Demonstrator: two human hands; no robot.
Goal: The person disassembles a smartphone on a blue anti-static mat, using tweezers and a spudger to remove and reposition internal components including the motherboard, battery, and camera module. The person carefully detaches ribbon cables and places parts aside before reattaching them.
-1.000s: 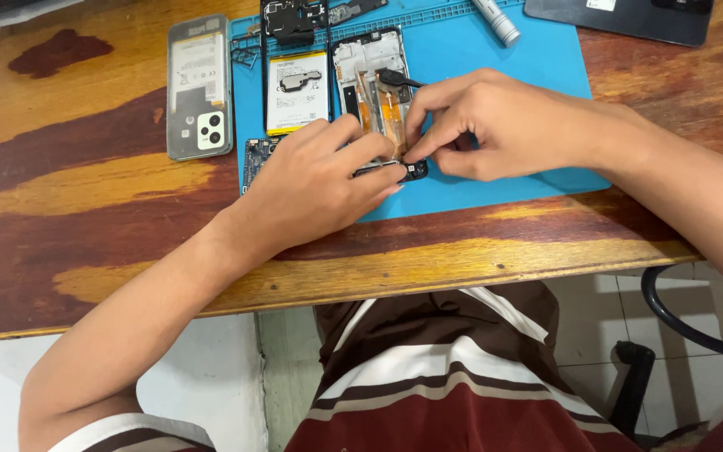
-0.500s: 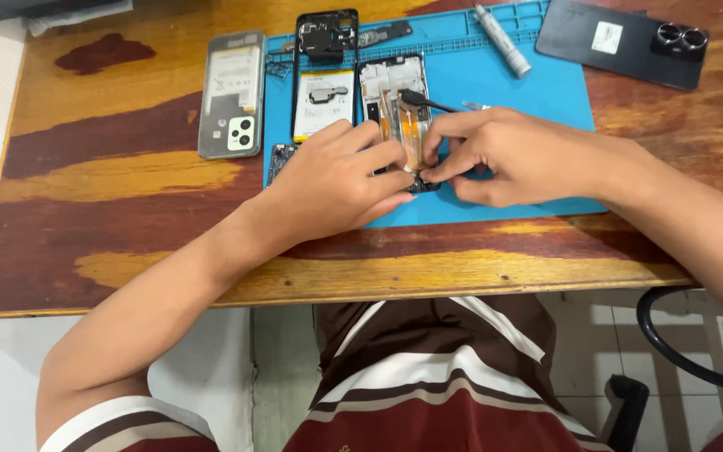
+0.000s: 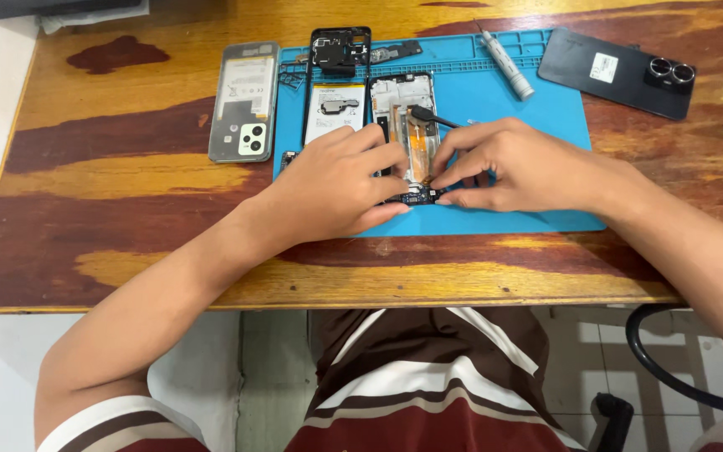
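An opened phone frame (image 3: 406, 117) with orange flex cables lies on a blue work mat (image 3: 529, 142). My left hand (image 3: 340, 180) rests over its lower left side, fingers pressing down on it. My right hand (image 3: 516, 163) pinches a black tool (image 3: 428, 115) whose tip points into the frame, while its fingertips touch a small dark board (image 3: 416, 197) at the frame's bottom end. Both hands meet at that bottom end.
A second opened phone with a white battery (image 3: 334, 92) lies left of the frame. A grey back cover (image 3: 246, 100) sits on the wooden table (image 3: 127, 218) off the mat. A grey pen-shaped tool (image 3: 505, 54) and a black phone (image 3: 621, 74) lie at the upper right.
The view has shifted so the table sits lower and more central. My hands stay on the phone frame's bottom end, with the fingers drawn slightly closer together.
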